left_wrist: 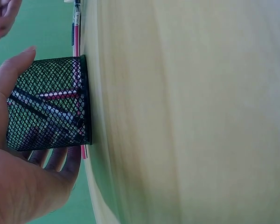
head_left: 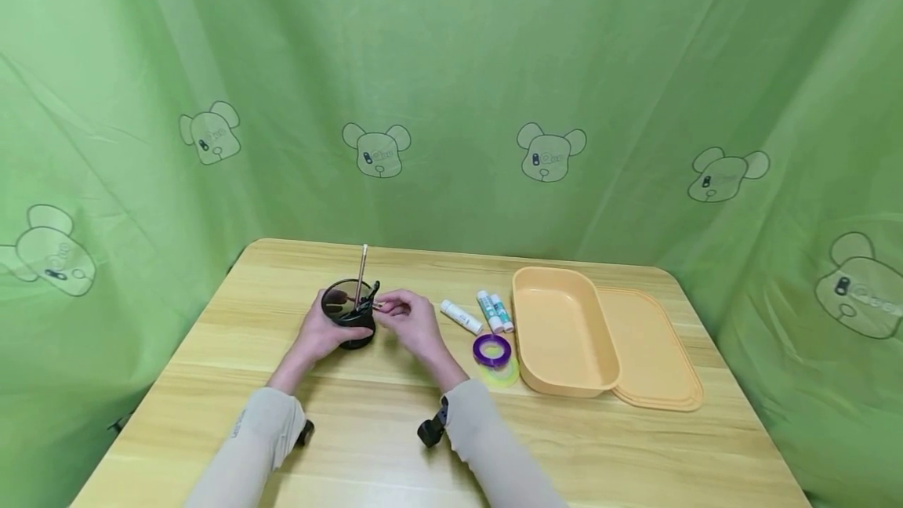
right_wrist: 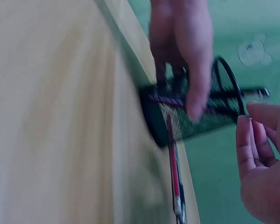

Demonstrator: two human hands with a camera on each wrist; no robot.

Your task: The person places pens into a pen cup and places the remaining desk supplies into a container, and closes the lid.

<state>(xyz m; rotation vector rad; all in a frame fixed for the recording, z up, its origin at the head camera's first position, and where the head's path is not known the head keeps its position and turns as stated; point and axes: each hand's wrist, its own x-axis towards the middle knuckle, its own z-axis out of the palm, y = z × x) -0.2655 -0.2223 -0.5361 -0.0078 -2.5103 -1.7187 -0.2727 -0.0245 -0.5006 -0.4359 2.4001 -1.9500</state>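
My left hand grips a black mesh pen cup around its side, thumb in front and fingers behind. The cup stands on the table. A pencil leans up out of it, and dark pens show through the mesh. My right hand is beside the cup's rim, its thumb and fingertips close together, with no held thing visible. A dark pen sticks out over the rim near those fingertips. On the table behind the cup lie a pink pencil and a pen.
Right of my hands lie several glue sticks and purple tape on a yellow roll. Farther right stand an orange box and, partly under it, its flat lid. A green curtain surrounds the wooden table.
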